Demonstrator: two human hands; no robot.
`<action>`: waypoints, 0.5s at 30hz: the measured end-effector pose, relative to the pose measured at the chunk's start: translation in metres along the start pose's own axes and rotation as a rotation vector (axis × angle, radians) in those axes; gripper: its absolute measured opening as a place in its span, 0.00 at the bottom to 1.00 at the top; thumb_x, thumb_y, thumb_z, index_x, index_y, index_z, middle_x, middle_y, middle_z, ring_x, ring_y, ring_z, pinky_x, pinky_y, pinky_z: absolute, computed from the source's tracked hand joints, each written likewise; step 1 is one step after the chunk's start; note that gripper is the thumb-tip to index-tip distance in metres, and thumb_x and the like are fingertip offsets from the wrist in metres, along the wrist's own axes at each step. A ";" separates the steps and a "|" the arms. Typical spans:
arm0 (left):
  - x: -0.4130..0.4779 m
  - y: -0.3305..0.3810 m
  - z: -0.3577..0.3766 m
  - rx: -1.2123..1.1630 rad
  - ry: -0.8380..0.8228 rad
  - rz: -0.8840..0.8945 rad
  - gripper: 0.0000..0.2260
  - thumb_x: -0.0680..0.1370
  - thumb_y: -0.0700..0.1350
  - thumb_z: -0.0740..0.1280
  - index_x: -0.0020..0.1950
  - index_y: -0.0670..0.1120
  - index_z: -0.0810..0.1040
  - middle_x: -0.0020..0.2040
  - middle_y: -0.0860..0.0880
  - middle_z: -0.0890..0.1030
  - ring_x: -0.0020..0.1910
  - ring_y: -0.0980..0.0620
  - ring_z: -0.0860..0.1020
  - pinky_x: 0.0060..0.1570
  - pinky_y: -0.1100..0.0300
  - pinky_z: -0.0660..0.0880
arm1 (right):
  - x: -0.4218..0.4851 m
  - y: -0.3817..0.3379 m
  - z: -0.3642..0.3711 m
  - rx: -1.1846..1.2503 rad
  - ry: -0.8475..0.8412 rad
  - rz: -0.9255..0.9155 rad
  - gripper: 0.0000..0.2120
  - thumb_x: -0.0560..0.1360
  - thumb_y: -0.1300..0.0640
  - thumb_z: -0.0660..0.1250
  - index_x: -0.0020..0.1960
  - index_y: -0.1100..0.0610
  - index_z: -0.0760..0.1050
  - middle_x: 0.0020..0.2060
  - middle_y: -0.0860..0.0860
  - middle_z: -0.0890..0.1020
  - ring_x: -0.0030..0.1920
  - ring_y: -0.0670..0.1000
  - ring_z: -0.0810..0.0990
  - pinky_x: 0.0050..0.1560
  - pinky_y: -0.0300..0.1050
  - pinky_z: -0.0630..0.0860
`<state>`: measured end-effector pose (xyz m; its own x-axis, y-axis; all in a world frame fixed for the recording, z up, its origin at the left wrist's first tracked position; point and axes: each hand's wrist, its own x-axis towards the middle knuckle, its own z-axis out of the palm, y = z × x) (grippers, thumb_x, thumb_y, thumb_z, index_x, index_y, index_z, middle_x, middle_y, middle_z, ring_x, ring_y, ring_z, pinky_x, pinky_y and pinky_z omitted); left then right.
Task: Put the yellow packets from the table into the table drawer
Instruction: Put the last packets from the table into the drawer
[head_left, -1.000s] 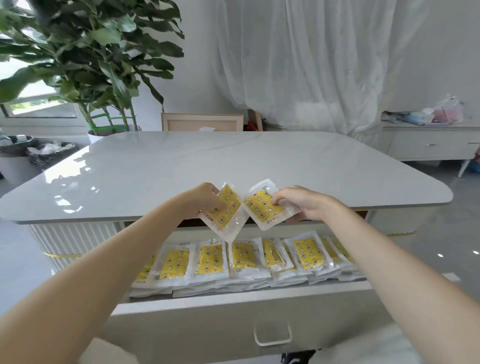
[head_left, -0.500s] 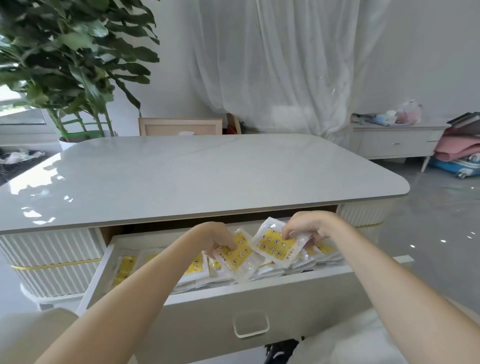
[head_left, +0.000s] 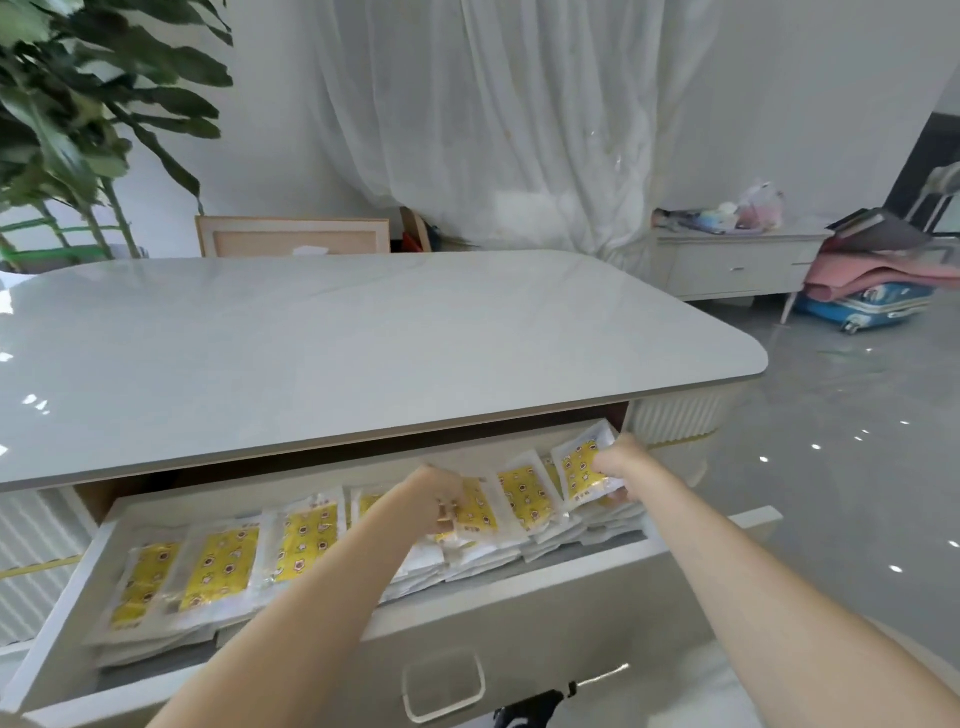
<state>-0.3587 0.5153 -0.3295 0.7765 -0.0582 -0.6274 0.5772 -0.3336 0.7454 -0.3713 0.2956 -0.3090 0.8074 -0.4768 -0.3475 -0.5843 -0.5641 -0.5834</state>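
Observation:
The white table drawer (head_left: 467, 618) stands pulled out under the tabletop (head_left: 363, 338), holding a row of stacked yellow packets (head_left: 223, 561) in clear wrappers. My left hand (head_left: 439, 491) is down in the middle of the drawer, fingers closed on a yellow packet (head_left: 480, 512) that lies on the stack. My right hand (head_left: 618, 462) is at the drawer's right end, gripping another yellow packet (head_left: 584, 467) tilted up against the back corner. No packets show on the tabletop.
A potted plant (head_left: 78, 130) stands at the back left, with a wooden frame (head_left: 291, 236) behind the table. To the right are a low white cabinet (head_left: 737, 265), pink bedding and a blue suitcase (head_left: 867, 306) on the glossy floor. The drawer handle (head_left: 444, 688) faces me.
Both hands moved from above the table edge down into the drawer with their packets. The right hand shifted to the drawer's right end; my view turned left and lower.

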 end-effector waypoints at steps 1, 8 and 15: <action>0.003 -0.001 0.004 0.072 0.038 0.024 0.13 0.77 0.31 0.61 0.61 0.38 0.69 0.52 0.41 0.72 0.51 0.44 0.74 0.52 0.56 0.73 | 0.003 0.003 0.000 -0.013 0.020 0.007 0.13 0.77 0.64 0.60 0.61 0.60 0.67 0.49 0.58 0.73 0.33 0.55 0.75 0.25 0.42 0.69; -0.006 -0.003 0.021 0.709 0.166 0.183 0.36 0.78 0.38 0.60 0.78 0.49 0.40 0.76 0.40 0.47 0.74 0.40 0.55 0.68 0.55 0.65 | 0.016 0.014 0.002 0.013 0.133 0.012 0.09 0.75 0.65 0.63 0.56 0.62 0.73 0.44 0.56 0.77 0.43 0.57 0.78 0.40 0.46 0.78; -0.017 -0.017 0.020 1.172 -0.053 0.413 0.38 0.76 0.48 0.66 0.78 0.54 0.45 0.77 0.46 0.35 0.75 0.36 0.35 0.72 0.38 0.51 | 0.014 0.016 0.012 -0.306 0.148 -0.130 0.26 0.74 0.70 0.60 0.70 0.56 0.68 0.65 0.56 0.73 0.64 0.57 0.73 0.58 0.49 0.75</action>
<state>-0.3870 0.5031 -0.3357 0.8195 -0.3872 -0.4224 -0.3020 -0.9183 0.2559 -0.3682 0.2871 -0.3321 0.8689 -0.4677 -0.1618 -0.4932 -0.7912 -0.3616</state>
